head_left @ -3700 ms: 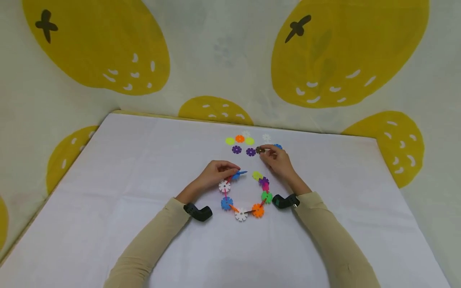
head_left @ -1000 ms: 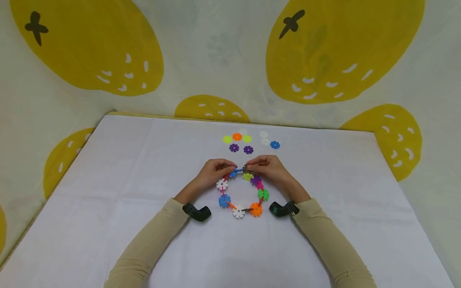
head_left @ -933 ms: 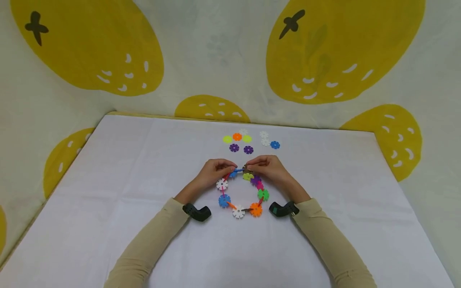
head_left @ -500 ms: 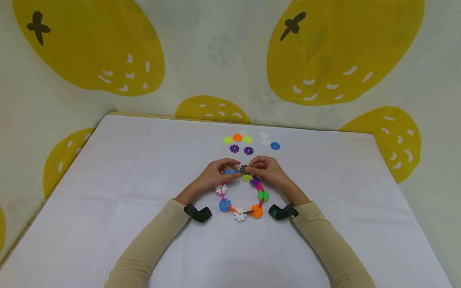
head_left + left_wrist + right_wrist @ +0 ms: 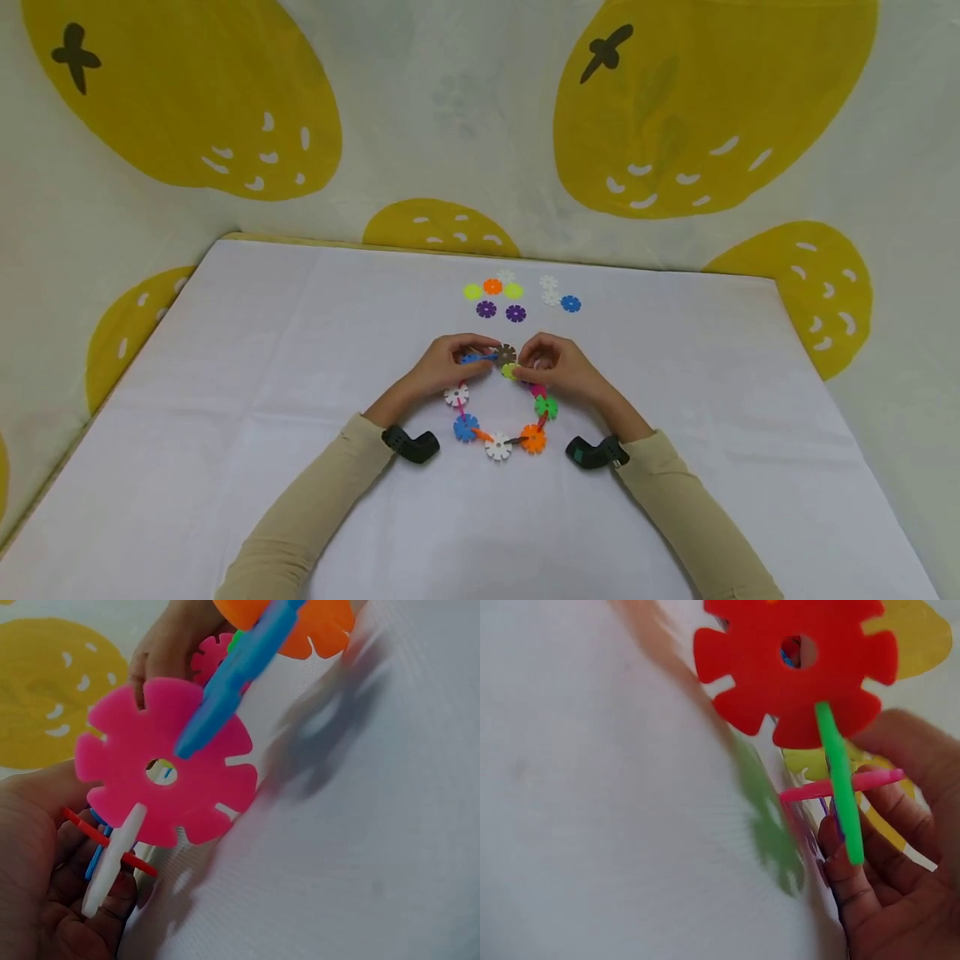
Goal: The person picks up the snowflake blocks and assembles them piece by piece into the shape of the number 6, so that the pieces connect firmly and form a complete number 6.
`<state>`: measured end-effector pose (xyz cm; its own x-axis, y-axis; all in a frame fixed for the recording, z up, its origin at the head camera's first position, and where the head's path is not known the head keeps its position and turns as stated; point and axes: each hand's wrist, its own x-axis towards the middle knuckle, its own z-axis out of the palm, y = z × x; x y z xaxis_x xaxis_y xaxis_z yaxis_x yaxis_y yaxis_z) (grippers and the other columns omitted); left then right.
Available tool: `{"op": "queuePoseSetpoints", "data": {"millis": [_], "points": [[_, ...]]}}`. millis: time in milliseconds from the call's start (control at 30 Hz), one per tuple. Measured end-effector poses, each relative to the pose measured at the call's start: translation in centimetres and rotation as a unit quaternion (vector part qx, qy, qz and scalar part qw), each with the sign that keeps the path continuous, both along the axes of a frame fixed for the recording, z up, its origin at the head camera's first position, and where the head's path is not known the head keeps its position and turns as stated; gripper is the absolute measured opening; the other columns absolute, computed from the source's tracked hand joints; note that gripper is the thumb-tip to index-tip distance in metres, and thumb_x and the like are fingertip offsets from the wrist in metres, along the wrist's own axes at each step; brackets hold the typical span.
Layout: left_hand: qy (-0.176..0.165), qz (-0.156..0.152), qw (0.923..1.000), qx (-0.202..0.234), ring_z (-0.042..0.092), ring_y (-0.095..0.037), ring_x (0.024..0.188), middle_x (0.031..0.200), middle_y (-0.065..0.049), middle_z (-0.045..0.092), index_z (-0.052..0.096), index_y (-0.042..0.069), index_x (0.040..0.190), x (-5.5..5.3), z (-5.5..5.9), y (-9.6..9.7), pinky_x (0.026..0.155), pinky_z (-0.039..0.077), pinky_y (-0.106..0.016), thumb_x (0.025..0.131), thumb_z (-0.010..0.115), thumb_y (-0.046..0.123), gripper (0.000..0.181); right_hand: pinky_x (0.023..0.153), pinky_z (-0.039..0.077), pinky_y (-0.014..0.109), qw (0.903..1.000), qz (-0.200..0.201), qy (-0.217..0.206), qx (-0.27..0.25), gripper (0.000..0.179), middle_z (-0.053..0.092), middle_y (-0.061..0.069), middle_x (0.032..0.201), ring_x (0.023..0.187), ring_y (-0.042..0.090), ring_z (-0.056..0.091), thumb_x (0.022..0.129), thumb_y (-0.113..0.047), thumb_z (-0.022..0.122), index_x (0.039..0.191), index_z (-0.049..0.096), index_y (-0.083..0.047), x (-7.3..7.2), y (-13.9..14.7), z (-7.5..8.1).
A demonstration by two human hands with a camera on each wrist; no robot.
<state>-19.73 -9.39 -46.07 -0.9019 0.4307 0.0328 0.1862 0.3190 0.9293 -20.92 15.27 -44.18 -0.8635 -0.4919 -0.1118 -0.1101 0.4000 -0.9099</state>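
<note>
A ring of slotted interlocking plastic discs lies between my hands in the head view, with a white disc (image 5: pixel 498 447) and an orange disc (image 5: pixel 533 439) at its near side. My left hand (image 5: pixel 438 367) holds the blue discs (image 5: pixel 471 359) at the far left of the ring. A brown disc (image 5: pixel 506 355) sits at their right end. Just under it, my right hand (image 5: pixel 568 369) pinches the yellow-green disc (image 5: pixel 508 372). Close to the left wrist camera is a pink disc (image 5: pixel 116 765); a red disc (image 5: pixel 742 656) and green disc (image 5: pixel 844 810) fill the right wrist view.
Loose discs lie behind the hands: purple (image 5: pixel 486 309), orange (image 5: pixel 492 286), yellow-green (image 5: pixel 472 292), white (image 5: pixel 548 282) and blue (image 5: pixel 571 303), among several. A white cloth (image 5: pixel 300 333) covers the table. A patterned curtain (image 5: pixel 450 108) hangs behind its back edge.
My right hand has brought the brown disc from the back group to the blue discs, let it go there and shifted to the yellow-green disc. The left hand stays at the blue discs.
</note>
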Motion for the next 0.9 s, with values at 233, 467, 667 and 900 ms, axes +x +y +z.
{"op": "queuePoseSetpoints", "data": {"millis": [233, 467, 667, 900], "points": [[-0.007, 0.006, 0.9999, 0.009, 0.06, -0.015, 0.095, 0.112, -0.007, 0.07, 0.068, 0.009, 0.123, 0.07, 0.05, -0.02, 0.073, 0.046, -0.022, 0.091, 0.069, 0.016, 0.032, 0.067, 0.048, 0.021, 0.9999, -0.005, 0.011, 0.003, 0.017, 0.063, 0.008, 0.089, 0.074, 0.018, 0.056, 0.087, -0.011, 0.074, 0.095, 0.065, 0.0, 0.49, 0.4, 0.02], [-0.008, 0.01, 0.9997, 0.022, 0.06, -0.02, 0.098, 0.114, -0.01, 0.069, 0.068, 0.007, 0.121, 0.02, 0.05, 0.14, 0.076, 0.046, -0.022, 0.091, 0.069, 0.014, 0.031, 0.063, 0.047, 0.019, 0.9994, -0.032, 0.012, -0.005, 0.012, 0.063, 0.009, 0.089, 0.071, 0.018, 0.054, 0.088, -0.007, 0.072, 0.093, 0.064, 0.0, 0.62, 0.7, -0.16], [0.005, 0.008, 1.0, 0.003, 0.059, -0.016, 0.094, 0.112, -0.008, 0.069, 0.068, 0.008, 0.12, 0.08, 0.12, 0.22, 0.075, 0.046, -0.022, 0.091, 0.068, 0.015, 0.029, 0.064, 0.044, 0.019, 0.9979, -0.042, 0.047, -0.018, 0.019, 0.061, 0.015, 0.093, 0.077, 0.02, 0.051, 0.087, -0.003, 0.07, 0.103, 0.061, 0.004, 0.63, 0.68, -0.15], [0.012, 0.012, 0.9999, -0.002, 0.059, -0.016, 0.09, 0.108, -0.008, 0.069, 0.068, 0.005, 0.115, 0.18, 0.16, 0.25, 0.075, 0.046, -0.022, 0.091, 0.069, 0.013, 0.025, 0.065, 0.041, 0.022, 0.9966, -0.021, 0.078, 0.015, 0.032, 0.061, 0.012, 0.095, 0.076, 0.02, 0.049, 0.084, -0.011, 0.076, 0.112, 0.066, -0.001, 0.37, 0.02, 0.12]]}}
